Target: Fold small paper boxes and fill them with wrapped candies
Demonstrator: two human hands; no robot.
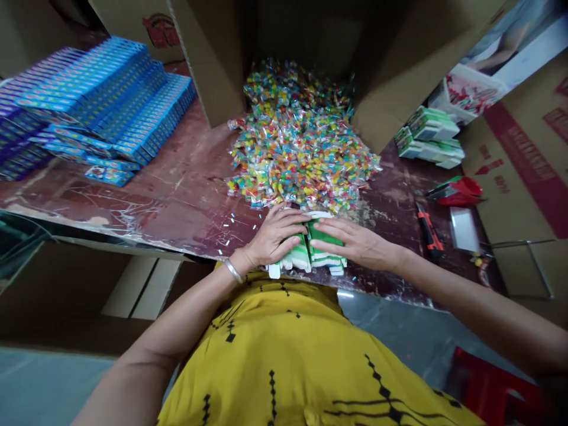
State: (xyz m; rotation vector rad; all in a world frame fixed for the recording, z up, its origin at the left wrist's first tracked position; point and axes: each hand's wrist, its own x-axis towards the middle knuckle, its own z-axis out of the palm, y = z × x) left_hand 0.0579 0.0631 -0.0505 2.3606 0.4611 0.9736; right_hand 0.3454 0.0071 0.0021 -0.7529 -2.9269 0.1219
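Observation:
Both my hands rest on a stack of flat green and white cartons (310, 254) at the near edge of the worn red table (177, 195). My left hand (273, 236), with a silver bangle on its wrist, curls its fingers over the left part of the stack. My right hand (355, 241) lies on the right part, its fingers pressed over the top. Just beyond my fingertips spreads a big heap of small clear packets of coloured sweets (302, 142), spilling out of an open cardboard box (213, 59).
Stacks of flat blue cartons (102, 100) fill the table's left. More green and white cartons (430, 139) lie at the right, with a red and green tape dispenser (457, 190), an orange utility knife (429, 232) and a white tub (470, 89). Cardboard boxes stand on the right.

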